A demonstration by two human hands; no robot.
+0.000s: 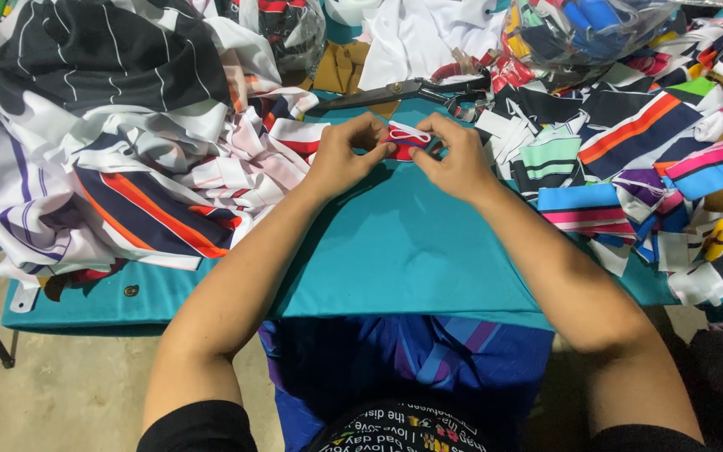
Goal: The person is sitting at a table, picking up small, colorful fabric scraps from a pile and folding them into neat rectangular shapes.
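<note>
My left hand [346,155] and my right hand [455,159] meet at the far middle of a teal-covered table [403,251]. Together they pinch a small red fabric piece with a white cord loop [408,138] on it. The fingers of both hands are closed on its edges. Large black scissors [395,90] lie just beyond the hands, blades pointing left.
A heap of striped white, navy and orange cloth [127,151] fills the left side. Several striped fabric scraps [646,142] pile up on the right. Clear plastic bags of material [587,25] stand at the back. The table's near edge sits over my blue-clad lap [412,368].
</note>
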